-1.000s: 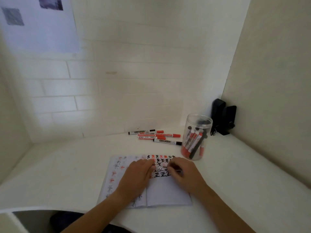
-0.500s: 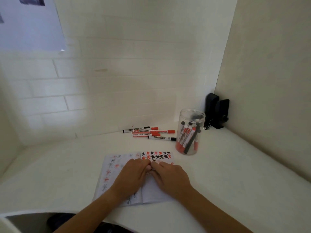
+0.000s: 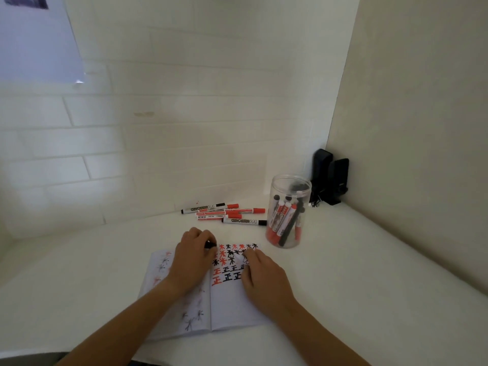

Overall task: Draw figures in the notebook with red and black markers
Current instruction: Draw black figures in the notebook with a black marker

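Note:
An open notebook (image 3: 232, 310) lies on the white desk, with rows of red and black stars and characters (image 3: 232, 262) on its right page. My left hand (image 3: 191, 262) rests on the left page and pinches a small black marker cap (image 3: 210, 244) at its fingertips. My right hand (image 3: 264, 278) lies over the right page with its fingers curled round a marker (image 3: 245, 258). Only a bit of the marker's white barrel shows, above the drawn rows. Its tip is hidden.
Several loose red and black markers (image 3: 224, 213) lie behind the notebook near the wall. To their right stands a clear jar (image 3: 288, 215) with more markers, and two black speakers (image 3: 330, 178) sit in the corner. A paper sheet (image 3: 34, 40) hangs on the wall.
My hands met over the top of the notebook half a second ago and have now drawn apart. The black cap is in the left hand, the marker in the right.

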A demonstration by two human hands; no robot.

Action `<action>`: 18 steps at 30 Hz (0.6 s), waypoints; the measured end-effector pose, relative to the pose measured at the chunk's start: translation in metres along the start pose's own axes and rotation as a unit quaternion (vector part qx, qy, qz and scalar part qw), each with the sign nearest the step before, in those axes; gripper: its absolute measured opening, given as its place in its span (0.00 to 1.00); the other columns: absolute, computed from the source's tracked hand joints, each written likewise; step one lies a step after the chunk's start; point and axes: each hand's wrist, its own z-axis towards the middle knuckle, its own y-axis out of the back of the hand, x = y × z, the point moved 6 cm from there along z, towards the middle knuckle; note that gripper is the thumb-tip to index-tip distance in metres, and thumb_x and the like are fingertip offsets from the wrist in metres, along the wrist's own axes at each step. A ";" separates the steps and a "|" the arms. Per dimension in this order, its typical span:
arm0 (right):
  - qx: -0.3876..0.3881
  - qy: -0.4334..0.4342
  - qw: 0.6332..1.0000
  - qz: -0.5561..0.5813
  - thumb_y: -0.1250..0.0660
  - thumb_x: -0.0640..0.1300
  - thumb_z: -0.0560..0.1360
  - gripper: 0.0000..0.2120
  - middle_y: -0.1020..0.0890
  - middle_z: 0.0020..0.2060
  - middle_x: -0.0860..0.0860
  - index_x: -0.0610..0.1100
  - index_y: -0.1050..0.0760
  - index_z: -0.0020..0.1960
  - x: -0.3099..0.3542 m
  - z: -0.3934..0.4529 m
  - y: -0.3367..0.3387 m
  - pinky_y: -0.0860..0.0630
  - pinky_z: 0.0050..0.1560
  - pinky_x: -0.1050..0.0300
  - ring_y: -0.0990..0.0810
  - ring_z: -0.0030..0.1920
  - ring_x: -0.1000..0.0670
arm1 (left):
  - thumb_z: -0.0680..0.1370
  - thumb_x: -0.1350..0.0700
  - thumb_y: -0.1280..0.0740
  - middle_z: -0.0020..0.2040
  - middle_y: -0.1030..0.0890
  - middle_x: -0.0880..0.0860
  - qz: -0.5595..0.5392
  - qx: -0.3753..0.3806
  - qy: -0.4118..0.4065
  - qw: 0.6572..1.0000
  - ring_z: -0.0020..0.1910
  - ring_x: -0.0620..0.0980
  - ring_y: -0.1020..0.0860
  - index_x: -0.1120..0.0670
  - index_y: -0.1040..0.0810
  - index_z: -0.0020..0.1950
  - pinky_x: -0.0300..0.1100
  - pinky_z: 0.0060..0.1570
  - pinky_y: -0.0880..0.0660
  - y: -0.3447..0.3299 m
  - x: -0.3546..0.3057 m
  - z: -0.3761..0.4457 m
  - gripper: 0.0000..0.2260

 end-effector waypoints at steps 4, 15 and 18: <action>0.006 -0.023 1.000 0.020 0.58 0.56 0.77 0.32 0.23 0.63 0.51 0.47 0.29 0.73 -0.006 0.000 0.001 0.24 0.57 0.59 0.21 0.57 0.51 | 0.77 0.53 0.28 0.48 0.27 0.47 0.007 0.026 0.049 0.998 0.51 0.50 0.28 0.49 0.19 0.51 0.44 0.48 0.31 -0.017 0.006 0.033 0.04; -0.015 -0.042 0.999 0.022 0.43 0.46 0.84 0.23 0.24 0.67 0.50 0.50 0.33 0.79 -0.016 0.003 0.003 0.24 0.63 0.58 0.24 0.64 0.51 | 0.80 0.49 0.32 0.56 0.23 0.52 0.038 0.055 0.059 0.996 0.58 0.52 0.28 0.49 0.19 0.58 0.47 0.56 0.32 -0.037 0.007 0.047 0.09; -0.013 -0.055 0.997 0.048 0.42 0.44 0.85 0.26 0.22 0.64 0.50 0.51 0.41 0.82 -0.016 0.002 0.008 0.24 0.61 0.59 0.23 0.60 0.52 | 0.82 0.48 0.36 0.61 0.22 0.53 0.032 0.063 0.057 0.996 0.60 0.53 0.26 0.51 0.23 0.67 0.49 0.58 0.30 -0.032 0.005 0.042 0.15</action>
